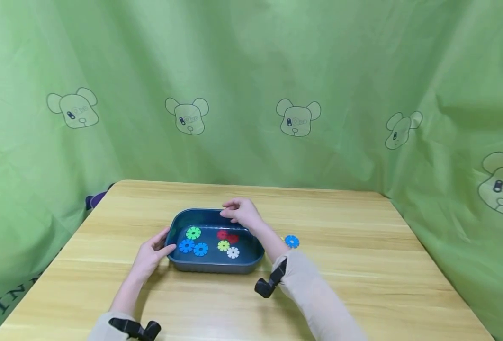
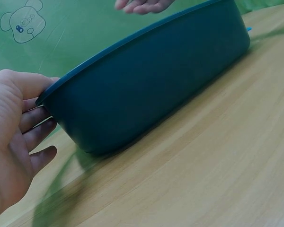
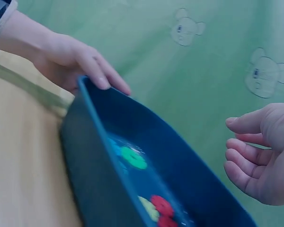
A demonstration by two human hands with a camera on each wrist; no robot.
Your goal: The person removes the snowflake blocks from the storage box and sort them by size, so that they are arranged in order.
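Note:
A dark teal plastic basin (image 1: 217, 267) stands on the table. My left hand (image 1: 148, 255) grips its left end, the thumb over the rim and the fingers along the outer wall, as the left wrist view also shows. Over the far right rim hovers my right hand (image 1: 242, 214), fingers loosely bent, nothing visible in them. Several notched plastic snowflake discs lie on the basin's floor: a green disc (image 1: 193, 232), two blue discs (image 1: 201, 249), two red discs (image 1: 232, 238), a yellow disc (image 1: 223, 245) and a white disc (image 1: 233, 252).
Right of the basin, a blue disc (image 1: 291, 241) lies on the wooden table (image 1: 362, 279), beside a yellow bit mostly hidden by the right forearm. A green curtain (image 1: 243, 156) with bear-head drawings hangs behind and at both sides. Something purple (image 1: 94, 201) shows past the table's left edge.

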